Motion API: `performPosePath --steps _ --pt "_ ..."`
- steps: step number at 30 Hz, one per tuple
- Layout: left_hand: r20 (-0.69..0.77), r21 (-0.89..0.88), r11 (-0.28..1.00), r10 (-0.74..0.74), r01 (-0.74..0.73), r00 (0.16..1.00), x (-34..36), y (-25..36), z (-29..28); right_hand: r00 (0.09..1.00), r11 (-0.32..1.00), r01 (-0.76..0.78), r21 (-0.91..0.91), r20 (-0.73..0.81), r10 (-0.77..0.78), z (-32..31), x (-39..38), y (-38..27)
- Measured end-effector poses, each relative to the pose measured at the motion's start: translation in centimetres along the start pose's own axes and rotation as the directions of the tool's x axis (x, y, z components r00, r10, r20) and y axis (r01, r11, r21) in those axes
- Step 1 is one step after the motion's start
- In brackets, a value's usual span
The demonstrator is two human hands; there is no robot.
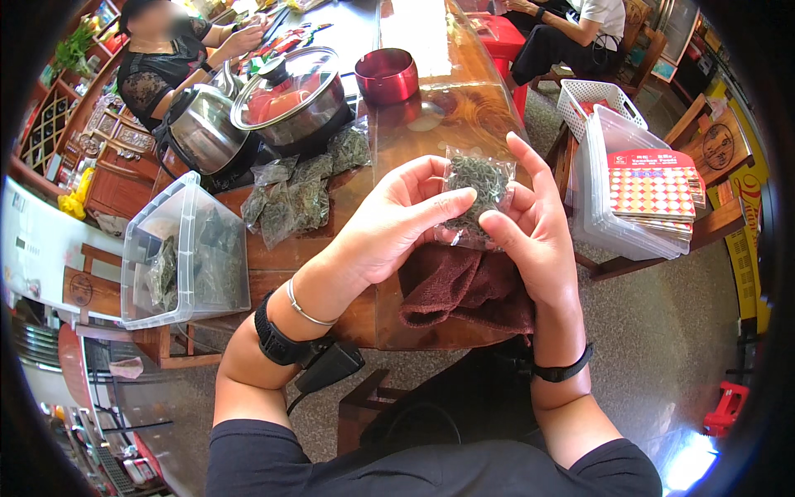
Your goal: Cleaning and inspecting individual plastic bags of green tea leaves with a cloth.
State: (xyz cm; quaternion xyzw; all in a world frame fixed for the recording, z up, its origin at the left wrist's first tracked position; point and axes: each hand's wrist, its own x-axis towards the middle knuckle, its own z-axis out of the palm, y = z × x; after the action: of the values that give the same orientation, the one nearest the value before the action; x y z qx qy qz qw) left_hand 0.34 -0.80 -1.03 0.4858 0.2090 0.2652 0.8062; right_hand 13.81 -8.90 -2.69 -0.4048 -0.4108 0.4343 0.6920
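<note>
Between both hands I hold a small clear packet of dried green leaves (479, 184) above the table. My left hand (407, 207) grips its left side, thumb lying across the front. On the packet's lower right, my right hand (534, 228) presses with its thumb, the index finger stretched upward. Beneath my hands a brown cloth (468, 290) lies crumpled at the table's near edge. Several similar leaf packets (302, 195) are heaped left of my left forearm. More packets (217, 257) sit in a clear plastic bin (186, 313) farther left.
A steel kettle (203, 124), a lidded pot (294, 99) and a red metal bowl (387, 76) stand on the wooden table (464, 108). At right, a clear bin (592, 186) holds red patterned packaging (650, 186); a white basket (600, 98) is behind. Two people sit at the far side.
</note>
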Motion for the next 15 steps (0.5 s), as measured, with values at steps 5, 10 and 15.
performPosePath --steps 5,10,15 --pt "0.017 -0.048 0.999 -0.018 0.019 1.0 0.1 -0.1 0.1 0.999 0.999 0.031 -0.023 0.008 -0.031 -0.8 0.2 0.1" --pt "0.057 0.044 0.998 -0.048 0.046 0.997 0.1 -0.2 -0.1 1.0 1.0 0.03 -0.005 -0.006 -0.03 -0.4 0.2 -0.2" --pt "0.094 0.114 0.99 -0.09 0.079 0.992 -0.1 0.1 -0.1 1.0 0.999 -0.006 -0.053 -0.027 0.005 -1.0 0.2 -0.2"
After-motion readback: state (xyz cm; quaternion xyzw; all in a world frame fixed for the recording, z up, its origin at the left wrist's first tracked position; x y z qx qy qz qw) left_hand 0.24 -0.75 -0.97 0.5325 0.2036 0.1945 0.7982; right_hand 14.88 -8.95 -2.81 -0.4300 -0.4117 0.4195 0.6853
